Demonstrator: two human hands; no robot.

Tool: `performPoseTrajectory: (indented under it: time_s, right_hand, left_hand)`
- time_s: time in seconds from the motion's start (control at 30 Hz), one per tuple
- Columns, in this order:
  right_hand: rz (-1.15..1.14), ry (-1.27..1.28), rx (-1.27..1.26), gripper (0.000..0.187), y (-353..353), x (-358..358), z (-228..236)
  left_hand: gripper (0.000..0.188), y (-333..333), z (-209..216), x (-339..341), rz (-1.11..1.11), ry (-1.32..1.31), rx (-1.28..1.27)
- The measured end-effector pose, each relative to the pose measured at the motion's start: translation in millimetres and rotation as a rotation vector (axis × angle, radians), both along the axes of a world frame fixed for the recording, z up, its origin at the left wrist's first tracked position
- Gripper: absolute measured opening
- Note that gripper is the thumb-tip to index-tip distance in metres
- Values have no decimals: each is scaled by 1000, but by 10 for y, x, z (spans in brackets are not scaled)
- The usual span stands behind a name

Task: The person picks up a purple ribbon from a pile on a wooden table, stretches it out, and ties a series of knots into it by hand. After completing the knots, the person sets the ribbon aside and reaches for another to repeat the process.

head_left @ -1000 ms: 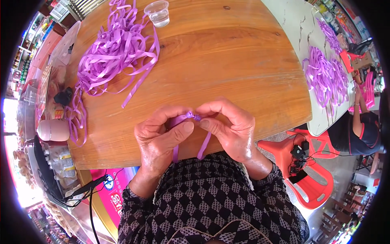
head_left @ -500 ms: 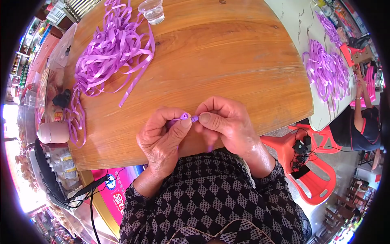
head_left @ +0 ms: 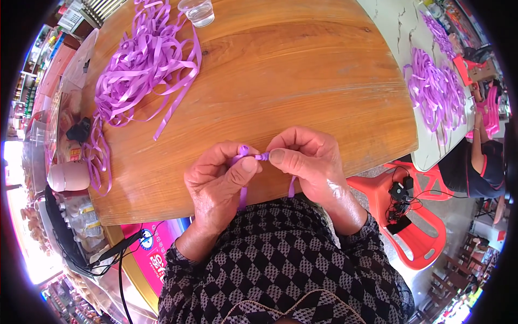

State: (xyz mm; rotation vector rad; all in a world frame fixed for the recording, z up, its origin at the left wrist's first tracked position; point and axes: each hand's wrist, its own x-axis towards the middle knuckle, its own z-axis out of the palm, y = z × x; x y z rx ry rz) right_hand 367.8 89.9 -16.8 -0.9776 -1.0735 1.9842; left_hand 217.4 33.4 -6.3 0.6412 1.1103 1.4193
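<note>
On my feed I've got white lettering (head_left: 157, 263) + a round blue-and-white emblem (head_left: 146, 239) on a pink panel (head_left: 140, 260), just below the near L edge of the wooden table (head_left: 324, 81); past the table's far L corner, a white card (head_left: 70, 20) w/ dark print, too sm. for me to read

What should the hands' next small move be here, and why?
Probably a gentle outward tug by the right hand against the pinch of the left hand: both grip the purple ribbon, and its short stretch between their fingertips looks bunched, perhaps a knot, with a tail hanging below each hand. How tight it is, I cannot tell.
</note>
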Motion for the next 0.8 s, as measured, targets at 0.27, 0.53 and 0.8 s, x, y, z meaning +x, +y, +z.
performPoseTrajectory:
  time_s: [0.27, 0.53, 0.8]
  right_hand:
    - [44, 20, 136, 9, -83, -75, 37]
    - [37, 5, 126, 12, -87, -51, 8]
    - [72, 40, 92, 13, -50, -16, -16]
  left_hand:
    - [8, 6, -19, -39, 55, 361, -42]
    - [5, 112, -43, -43, 57, -154, -126]
    - [8, 126, -103, -61, -24, -284, -177]
